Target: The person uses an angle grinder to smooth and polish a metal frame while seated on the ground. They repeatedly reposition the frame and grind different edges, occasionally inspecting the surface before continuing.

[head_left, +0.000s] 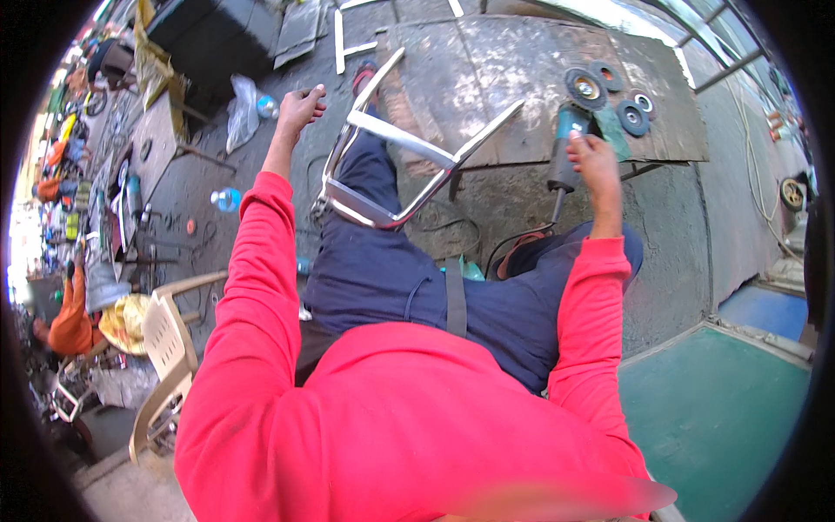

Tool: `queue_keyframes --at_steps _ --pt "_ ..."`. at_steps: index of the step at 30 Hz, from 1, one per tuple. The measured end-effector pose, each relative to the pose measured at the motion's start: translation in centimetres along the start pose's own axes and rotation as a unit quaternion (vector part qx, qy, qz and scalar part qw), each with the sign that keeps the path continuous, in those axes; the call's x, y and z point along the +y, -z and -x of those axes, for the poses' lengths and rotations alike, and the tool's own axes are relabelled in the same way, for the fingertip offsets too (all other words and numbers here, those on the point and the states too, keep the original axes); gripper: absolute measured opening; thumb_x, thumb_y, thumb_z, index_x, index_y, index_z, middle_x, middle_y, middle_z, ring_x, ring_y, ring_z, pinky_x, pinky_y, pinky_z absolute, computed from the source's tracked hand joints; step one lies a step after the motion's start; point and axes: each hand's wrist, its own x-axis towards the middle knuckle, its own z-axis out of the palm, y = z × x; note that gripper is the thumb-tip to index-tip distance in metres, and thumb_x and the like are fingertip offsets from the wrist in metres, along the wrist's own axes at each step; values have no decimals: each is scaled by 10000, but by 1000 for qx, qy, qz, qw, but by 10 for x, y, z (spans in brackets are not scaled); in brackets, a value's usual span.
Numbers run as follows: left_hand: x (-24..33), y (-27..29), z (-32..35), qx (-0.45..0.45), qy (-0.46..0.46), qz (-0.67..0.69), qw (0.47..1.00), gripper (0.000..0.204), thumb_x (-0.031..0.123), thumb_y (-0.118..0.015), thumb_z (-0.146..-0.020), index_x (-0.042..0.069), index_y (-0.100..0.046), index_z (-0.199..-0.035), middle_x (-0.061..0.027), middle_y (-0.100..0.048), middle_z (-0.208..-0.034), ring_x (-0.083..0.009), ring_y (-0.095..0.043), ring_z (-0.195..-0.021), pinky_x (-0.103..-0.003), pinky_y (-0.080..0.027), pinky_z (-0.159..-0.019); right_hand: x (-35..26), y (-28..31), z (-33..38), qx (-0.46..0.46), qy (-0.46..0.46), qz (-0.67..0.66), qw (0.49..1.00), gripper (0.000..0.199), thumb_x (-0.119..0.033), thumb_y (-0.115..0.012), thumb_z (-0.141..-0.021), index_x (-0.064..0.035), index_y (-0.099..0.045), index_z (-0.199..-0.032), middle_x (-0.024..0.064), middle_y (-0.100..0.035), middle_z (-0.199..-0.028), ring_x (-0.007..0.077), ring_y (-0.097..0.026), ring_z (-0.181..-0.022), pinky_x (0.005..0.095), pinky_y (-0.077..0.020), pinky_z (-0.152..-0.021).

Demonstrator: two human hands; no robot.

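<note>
My left hand (301, 111) is raised over the floor, its fingers loosely bent and apart, nothing visible in them. A shiny bent metal tube frame with flat crossbars (404, 139) leans against my left leg, untouched by either hand. On the right, my right hand (595, 158) has its fingers curled over the body of a teal and black angle grinder (562, 168). The grinder's handle sticks out past the table's front edge and its cord hangs down. A round disc (586, 88) is at its head. Beside it lie several loose grinding discs (633, 117) and a green cloth (612, 132).
A low, worn wooden table (496, 70) stands in front of me. To the left are a plastic bag (244, 117), a water bottle (226, 199), a beige plastic chair (170, 335) and another work table (158, 139). A person in orange (71, 317) is at the far left.
</note>
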Motion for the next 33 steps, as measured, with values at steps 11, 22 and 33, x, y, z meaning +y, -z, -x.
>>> queue_keyframes --at_steps 11,22,33 --pt "-77 10 156 -55 164 151 973 527 510 -520 -949 10 -682 -993 -25 -622 -728 -76 -540 -610 -225 -455 -552 -14 -1 17 -9 -23 -82 996 422 -398 -611 -916 13 -670 -993 68 -675 -870 118 -617 -756 260 -476 -658" --pt "-34 -4 178 -74 114 125 983 672 648 -494 -897 -9 -635 -911 -22 -562 -743 -92 -533 -667 -234 -444 -593 -18 -7 15 -28 -27 -44 998 427 -417 -602 -918 -15 -667 -1048 58 -685 -921 118 -638 -809 256 -485 -690" --pt "-24 -4 185 -116 46 74 989 519 424 -786 -753 -20 -706 -1008 -11 -621 -783 -75 -517 -666 -216 -410 -605 -18 -2 23 -9 -7 -68 998 436 -395 -600 -920 31 -666 -983 78 -674 -865 118 -613 -756 259 -473 -657"
